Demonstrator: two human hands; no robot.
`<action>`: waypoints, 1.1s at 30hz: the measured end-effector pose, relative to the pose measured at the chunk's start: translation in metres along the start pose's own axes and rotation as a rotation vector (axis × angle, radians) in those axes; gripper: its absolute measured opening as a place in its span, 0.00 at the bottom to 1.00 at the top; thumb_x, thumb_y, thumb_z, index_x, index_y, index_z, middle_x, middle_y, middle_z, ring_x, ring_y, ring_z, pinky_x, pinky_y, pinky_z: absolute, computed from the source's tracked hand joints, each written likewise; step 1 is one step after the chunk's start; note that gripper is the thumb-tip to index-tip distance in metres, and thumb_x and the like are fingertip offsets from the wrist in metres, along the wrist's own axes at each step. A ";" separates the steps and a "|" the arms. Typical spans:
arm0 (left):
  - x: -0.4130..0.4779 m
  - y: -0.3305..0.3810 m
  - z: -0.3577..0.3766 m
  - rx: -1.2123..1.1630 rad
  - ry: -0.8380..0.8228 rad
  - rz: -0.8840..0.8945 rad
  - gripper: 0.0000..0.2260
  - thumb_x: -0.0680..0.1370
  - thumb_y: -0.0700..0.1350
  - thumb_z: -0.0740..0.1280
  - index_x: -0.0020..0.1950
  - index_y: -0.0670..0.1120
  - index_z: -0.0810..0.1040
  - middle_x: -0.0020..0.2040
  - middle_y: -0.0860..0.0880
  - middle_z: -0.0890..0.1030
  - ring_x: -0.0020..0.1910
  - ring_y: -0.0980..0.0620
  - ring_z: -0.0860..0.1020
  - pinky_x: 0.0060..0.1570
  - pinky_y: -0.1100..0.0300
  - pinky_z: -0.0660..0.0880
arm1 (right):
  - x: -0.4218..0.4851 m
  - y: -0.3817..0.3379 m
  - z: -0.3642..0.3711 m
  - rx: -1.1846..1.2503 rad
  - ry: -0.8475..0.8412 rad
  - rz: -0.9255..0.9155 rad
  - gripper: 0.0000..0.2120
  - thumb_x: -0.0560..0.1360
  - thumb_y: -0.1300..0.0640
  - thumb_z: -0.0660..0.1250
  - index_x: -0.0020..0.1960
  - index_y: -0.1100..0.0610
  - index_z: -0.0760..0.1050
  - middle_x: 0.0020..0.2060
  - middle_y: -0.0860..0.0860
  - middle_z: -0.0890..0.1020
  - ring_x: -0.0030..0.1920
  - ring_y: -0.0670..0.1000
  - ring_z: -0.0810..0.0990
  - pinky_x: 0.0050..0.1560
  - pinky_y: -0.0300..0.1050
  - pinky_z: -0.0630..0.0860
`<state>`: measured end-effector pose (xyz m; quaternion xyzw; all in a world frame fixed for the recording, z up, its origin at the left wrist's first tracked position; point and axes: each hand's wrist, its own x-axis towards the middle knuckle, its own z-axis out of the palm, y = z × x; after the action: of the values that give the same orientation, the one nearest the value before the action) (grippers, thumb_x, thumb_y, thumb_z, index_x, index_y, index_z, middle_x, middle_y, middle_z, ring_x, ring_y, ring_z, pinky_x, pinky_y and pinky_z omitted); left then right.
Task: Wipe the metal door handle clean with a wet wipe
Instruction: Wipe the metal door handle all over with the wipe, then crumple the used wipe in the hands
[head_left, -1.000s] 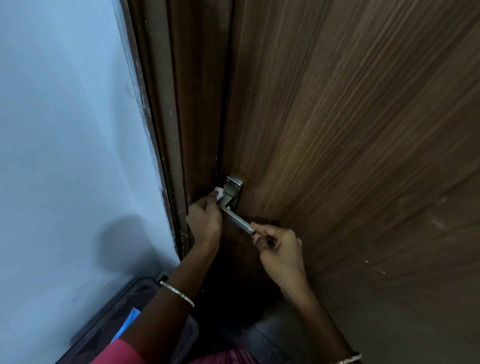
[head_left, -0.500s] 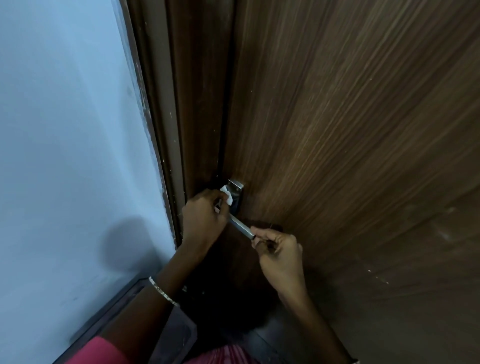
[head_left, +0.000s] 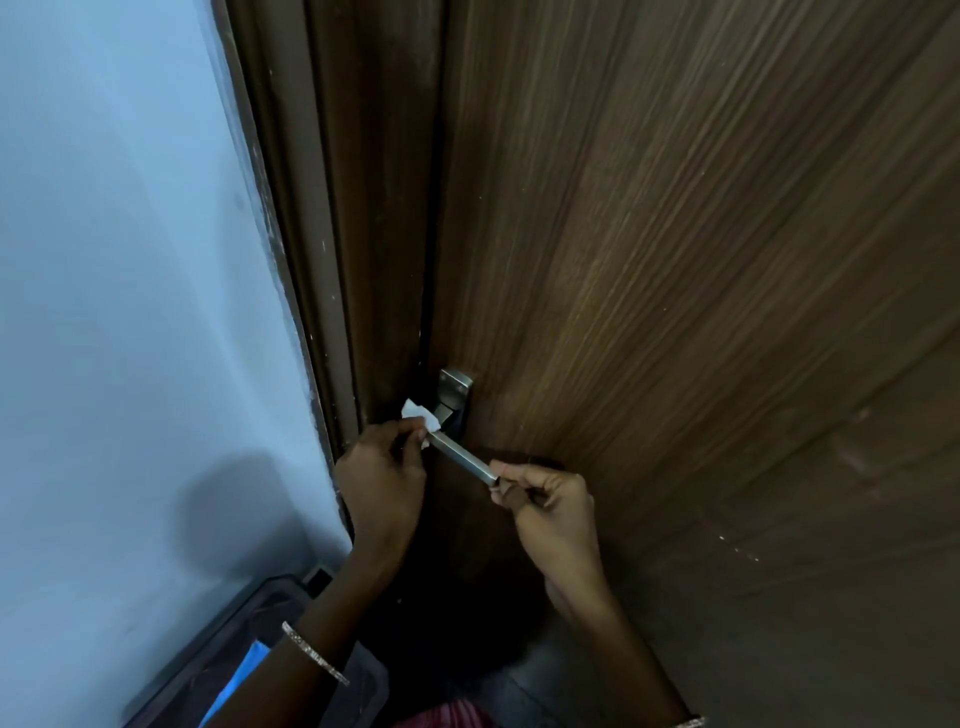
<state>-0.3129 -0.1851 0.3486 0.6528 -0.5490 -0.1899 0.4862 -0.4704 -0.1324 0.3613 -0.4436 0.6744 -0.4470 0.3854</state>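
Left hand (head_left: 382, 480) pinched on white wet wipe (head_left: 420, 414) against metal door handle (head_left: 462, 456), right hand (head_left: 545, 506) gripping its free end.

A pale blue wall (head_left: 130, 312) fills the left side, with a soft shadow low on it. A dark brown door frame (head_left: 332, 260) stands beside it. The wooden door (head_left: 675, 312) shows fine vertical grain. The light is dim.
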 end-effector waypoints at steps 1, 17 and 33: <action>-0.003 0.000 0.001 -0.021 0.007 -0.017 0.08 0.75 0.40 0.73 0.52 0.48 0.87 0.48 0.51 0.87 0.44 0.54 0.83 0.48 0.67 0.71 | 0.000 0.000 0.000 0.008 0.003 0.009 0.16 0.74 0.67 0.70 0.51 0.47 0.86 0.45 0.43 0.88 0.47 0.40 0.86 0.57 0.44 0.82; -0.054 0.013 0.009 -0.199 -0.179 0.099 0.08 0.74 0.37 0.73 0.47 0.49 0.87 0.44 0.56 0.86 0.44 0.64 0.81 0.49 0.77 0.71 | -0.007 -0.002 0.012 0.190 0.059 0.065 0.04 0.73 0.55 0.74 0.47 0.51 0.87 0.41 0.51 0.88 0.48 0.52 0.87 0.57 0.54 0.82; -0.079 0.006 -0.039 -0.533 -0.536 -0.287 0.16 0.74 0.39 0.75 0.61 0.46 0.79 0.50 0.46 0.86 0.50 0.49 0.85 0.47 0.49 0.84 | -0.048 0.007 0.018 0.485 0.138 0.211 0.07 0.68 0.63 0.79 0.46 0.59 0.86 0.42 0.58 0.88 0.48 0.59 0.87 0.54 0.57 0.82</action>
<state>-0.3111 -0.0963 0.3486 0.5011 -0.4911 -0.5551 0.4468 -0.4404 -0.0906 0.3552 -0.2343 0.6149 -0.5819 0.4779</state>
